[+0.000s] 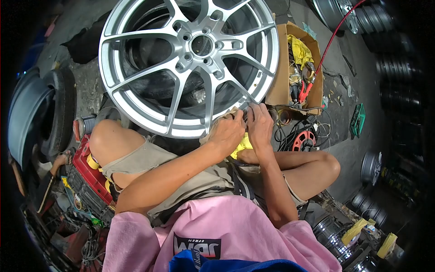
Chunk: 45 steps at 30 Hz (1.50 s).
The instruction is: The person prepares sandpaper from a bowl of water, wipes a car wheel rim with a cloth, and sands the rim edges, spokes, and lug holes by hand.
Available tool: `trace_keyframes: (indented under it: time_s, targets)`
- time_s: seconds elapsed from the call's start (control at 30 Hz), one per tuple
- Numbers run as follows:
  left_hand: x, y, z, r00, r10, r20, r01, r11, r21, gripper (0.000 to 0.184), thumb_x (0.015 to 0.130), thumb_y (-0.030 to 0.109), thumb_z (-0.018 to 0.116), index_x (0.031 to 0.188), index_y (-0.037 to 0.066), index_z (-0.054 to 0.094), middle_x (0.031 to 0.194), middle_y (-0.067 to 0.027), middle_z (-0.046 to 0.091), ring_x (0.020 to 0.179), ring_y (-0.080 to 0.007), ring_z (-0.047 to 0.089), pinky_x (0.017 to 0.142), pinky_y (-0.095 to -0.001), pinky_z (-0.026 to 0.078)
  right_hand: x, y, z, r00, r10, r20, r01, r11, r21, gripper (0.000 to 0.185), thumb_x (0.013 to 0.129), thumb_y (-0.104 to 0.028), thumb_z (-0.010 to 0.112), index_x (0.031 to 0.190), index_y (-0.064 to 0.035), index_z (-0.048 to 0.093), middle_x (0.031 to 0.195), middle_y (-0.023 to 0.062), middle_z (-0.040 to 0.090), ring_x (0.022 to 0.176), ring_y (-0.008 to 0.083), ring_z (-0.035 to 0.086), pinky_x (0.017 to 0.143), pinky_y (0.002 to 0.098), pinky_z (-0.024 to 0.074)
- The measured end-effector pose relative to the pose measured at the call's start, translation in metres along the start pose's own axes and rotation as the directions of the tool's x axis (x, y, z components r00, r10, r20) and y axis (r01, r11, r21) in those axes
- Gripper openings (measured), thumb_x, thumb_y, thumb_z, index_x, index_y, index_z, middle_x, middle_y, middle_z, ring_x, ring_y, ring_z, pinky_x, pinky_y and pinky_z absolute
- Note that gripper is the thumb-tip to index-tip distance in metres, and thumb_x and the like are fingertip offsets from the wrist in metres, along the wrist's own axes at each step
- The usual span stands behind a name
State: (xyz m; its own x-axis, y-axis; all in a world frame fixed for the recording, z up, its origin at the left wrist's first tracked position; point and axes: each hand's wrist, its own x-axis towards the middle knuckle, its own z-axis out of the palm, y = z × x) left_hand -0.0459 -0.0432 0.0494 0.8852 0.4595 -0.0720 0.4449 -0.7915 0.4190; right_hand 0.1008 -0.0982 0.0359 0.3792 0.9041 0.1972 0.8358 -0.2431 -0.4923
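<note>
A silver multi-spoke car wheel rim (180, 93) lies face up in front of my crossed legs, resting on a black tire (165, 86). My left hand (229, 129) is at the rim's near edge, its fingers curled over a tan crumpled piece (214, 128) that could be cloth or sandpaper. Close beside it, my right hand (260, 124) has its fingers bent together against the lower right edge of the rim. Whatever the right fingers pinch is hidden. Below the hands, a yellow cloth (244, 144) shows between my legs.
A cardboard box (277, 68) with tools and a yellow cloth stands right of the rim, a red hose (336, 31) running into it. Cables and an orange reel (303, 141) lie nearby. At left are a red toolbox (93, 170) and a tire (61, 111). More rims (398, 75) line the right.
</note>
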Motion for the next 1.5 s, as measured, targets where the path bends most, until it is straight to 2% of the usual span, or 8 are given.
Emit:
trace_keyframes:
  time_s: [0.37,0.43,0.67,0.9,0.97,1.03,1.33,1.5]
  targets:
    - [0.002,0.000,0.000,0.999,-0.042,0.024,0.042,0.999,-0.016,0.037,0.083,0.001,0.065,0.116,-0.015,0.064,0.115,-0.0238,0.060,0.095,-0.0364,0.072,0.079,-0.0416,0.062,0.002,0.007,-0.005,0.996,-0.079,0.047,0.082,0.994,-0.066,0.005,0.095,-0.001,0.061,0.098,0.0017,0.064,0.091,0.0188,0.058,0.088,0.0419,0.063,0.075,0.0514,0.0514]
    - [0.000,-0.002,0.000,0.999,-0.001,0.032,0.001,1.000,0.008,0.040,0.082,0.001,0.066,0.118,-0.016,0.064,0.117,-0.0256,0.060,0.096,-0.0367,0.072,0.078,-0.0418,0.062,-0.006,0.001,-0.003,1.000,-0.004,0.008,0.004,0.998,-0.066,0.004,0.094,-0.001,0.060,0.095,0.0022,0.062,0.091,0.0202,0.058,0.086,0.0428,0.062,0.074,0.0524,0.0497]
    - [0.001,0.001,-0.003,1.000,-0.022,0.017,0.022,1.000,0.001,0.039,0.081,0.001,0.067,0.116,-0.016,0.064,0.119,-0.0276,0.059,0.096,-0.0380,0.071,0.078,-0.0421,0.062,-0.009,-0.005,0.000,0.999,0.015,0.029,-0.015,1.000,-0.010,0.005,0.095,-0.001,0.059,0.097,0.0035,0.062,0.092,0.0229,0.057,0.085,0.0456,0.059,0.072,0.0530,0.0463]
    - [-0.003,0.002,0.001,0.999,-0.008,0.052,0.008,1.000,0.007,0.039,0.082,0.002,0.067,0.116,-0.016,0.064,0.121,-0.0275,0.059,0.096,-0.0363,0.071,0.079,-0.0410,0.062,-0.008,-0.005,0.008,0.996,0.027,-0.089,-0.026,1.000,0.012,0.009,0.095,0.000,0.062,0.102,0.0035,0.066,0.090,0.0232,0.060,0.082,0.0476,0.060,0.071,0.0532,0.0474]
    - [0.001,-0.001,0.000,0.998,-0.013,0.062,0.012,1.000,0.017,0.039,0.082,0.002,0.067,0.117,-0.016,0.064,0.121,-0.0275,0.059,0.096,-0.0359,0.071,0.079,-0.0407,0.062,-0.013,-0.008,0.006,0.997,0.053,-0.054,-0.053,0.999,0.010,0.008,0.096,-0.002,0.060,0.093,0.0047,0.062,0.090,0.0228,0.057,0.084,0.0466,0.059,0.072,0.0538,0.0459]
    - [0.000,0.000,0.006,1.000,-0.014,-0.009,0.014,0.999,0.037,0.037,0.083,0.003,0.066,0.114,-0.016,0.065,0.120,-0.0276,0.059,0.097,-0.0357,0.071,0.078,-0.0403,0.061,-0.010,-0.007,0.007,0.998,0.036,-0.055,-0.036,0.999,-0.010,0.007,0.096,-0.002,0.060,0.094,0.0045,0.062,0.089,0.0225,0.057,0.083,0.0460,0.059,0.071,0.0532,0.0465]
    - [-0.002,-0.002,0.005,1.000,-0.027,-0.010,0.027,1.000,-0.010,0.033,0.082,0.002,0.067,0.111,-0.013,0.066,0.118,-0.0237,0.058,0.099,-0.0358,0.070,0.081,-0.0421,0.061,0.010,0.007,0.003,0.987,-0.156,0.022,0.157,0.987,-0.043,0.004,0.094,-0.001,0.063,0.094,0.0027,0.063,0.090,0.0207,0.059,0.084,0.0438,0.062,0.072,0.0519,0.0507]
    - [0.001,-0.004,0.008,0.997,-0.066,0.039,0.069,0.993,-0.090,0.040,0.082,0.002,0.067,0.120,-0.009,0.064,0.122,-0.0231,0.057,0.103,-0.0391,0.068,0.086,-0.0456,0.060,0.001,0.001,-0.001,0.997,0.070,0.034,-0.067,0.995,-0.076,0.005,0.094,-0.002,0.063,0.093,0.0029,0.064,0.092,0.0227,0.061,0.085,0.0461,0.063,0.073,0.0531,0.0506]
